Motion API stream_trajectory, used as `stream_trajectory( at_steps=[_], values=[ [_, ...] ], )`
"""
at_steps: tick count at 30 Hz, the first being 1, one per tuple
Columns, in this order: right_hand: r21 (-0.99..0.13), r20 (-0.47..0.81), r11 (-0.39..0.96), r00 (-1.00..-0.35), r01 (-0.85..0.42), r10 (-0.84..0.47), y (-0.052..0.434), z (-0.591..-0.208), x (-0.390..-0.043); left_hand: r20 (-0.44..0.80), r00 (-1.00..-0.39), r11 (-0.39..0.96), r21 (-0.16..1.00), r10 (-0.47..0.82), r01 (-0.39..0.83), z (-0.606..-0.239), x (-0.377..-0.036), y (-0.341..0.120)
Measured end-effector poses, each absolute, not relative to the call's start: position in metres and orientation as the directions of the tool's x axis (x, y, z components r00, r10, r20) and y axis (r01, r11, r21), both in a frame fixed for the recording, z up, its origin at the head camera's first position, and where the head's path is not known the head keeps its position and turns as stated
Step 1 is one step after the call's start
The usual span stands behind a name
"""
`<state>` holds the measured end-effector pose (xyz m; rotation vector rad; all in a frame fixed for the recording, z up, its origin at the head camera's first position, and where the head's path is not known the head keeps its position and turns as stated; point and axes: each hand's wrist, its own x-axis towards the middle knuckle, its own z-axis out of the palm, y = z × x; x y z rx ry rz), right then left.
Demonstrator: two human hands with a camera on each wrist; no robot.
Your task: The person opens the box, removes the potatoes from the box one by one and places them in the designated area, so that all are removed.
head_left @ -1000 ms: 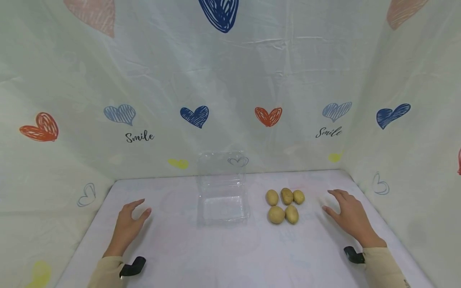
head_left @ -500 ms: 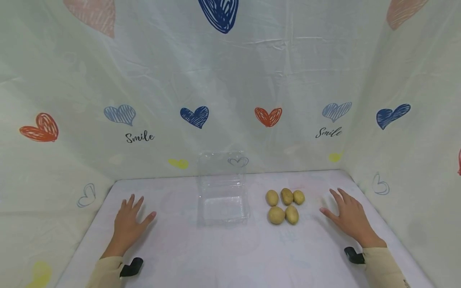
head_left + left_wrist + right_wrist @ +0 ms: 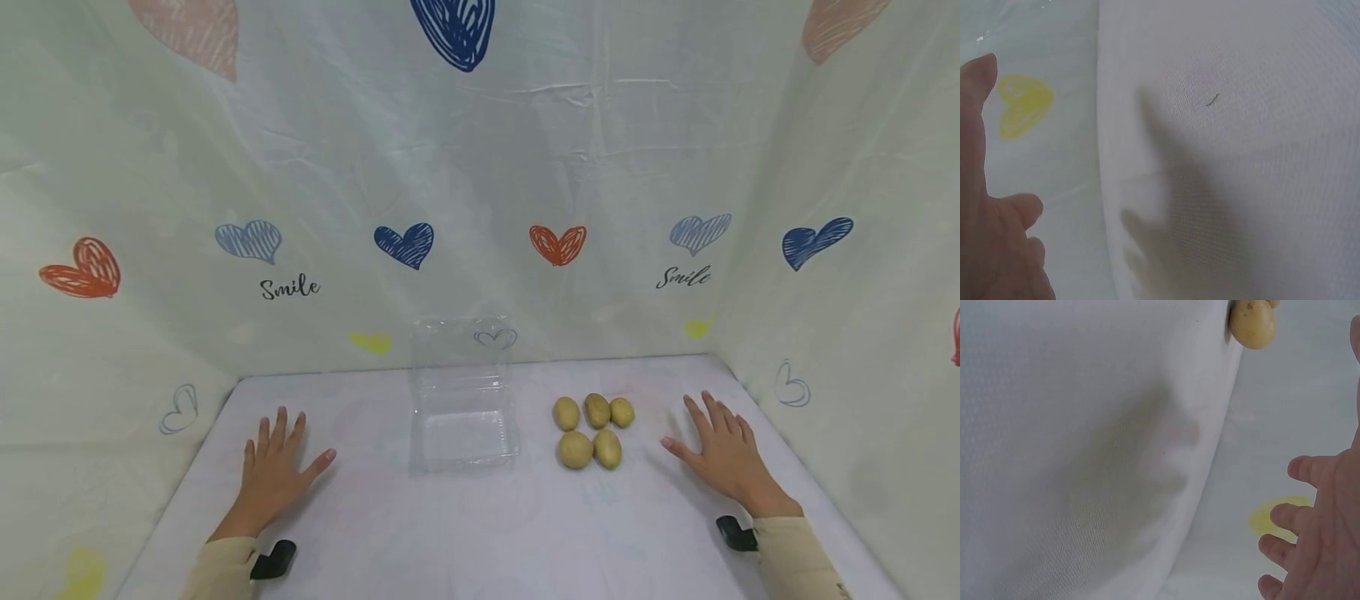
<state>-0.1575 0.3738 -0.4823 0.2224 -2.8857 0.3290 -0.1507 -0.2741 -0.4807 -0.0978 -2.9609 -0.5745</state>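
"Smile" is printed twice on the backdrop cloth [image 3: 480, 167].

potato [image 3: 1252, 322] cut by frame edge

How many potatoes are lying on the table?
5 potatoes lie right of the clear box: three in a back row, two in front, near the right hand. None seems hidden.

Bare cloth lies between the left hand [image 3: 272, 472] and the clear box [image 3: 465, 421] at the table's [image 3: 465, 533] middle; five potatoes [image 3: 592, 429] block the strip between box and right hand [image 3: 726, 454].
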Motion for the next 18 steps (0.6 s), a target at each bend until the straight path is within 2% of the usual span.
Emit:
stream_trajectory(
  at_steps=[18],
  values=[
    [-0.188, 0.209, 0.968, -0.970, -0.164, -0.123, 0.3762, -0.4854, -0.1564, 0.086, -0.995, 0.928, 0.363, 0.051, 0.079, -0.4778, -0.1481, -0.2690]
  ],
)
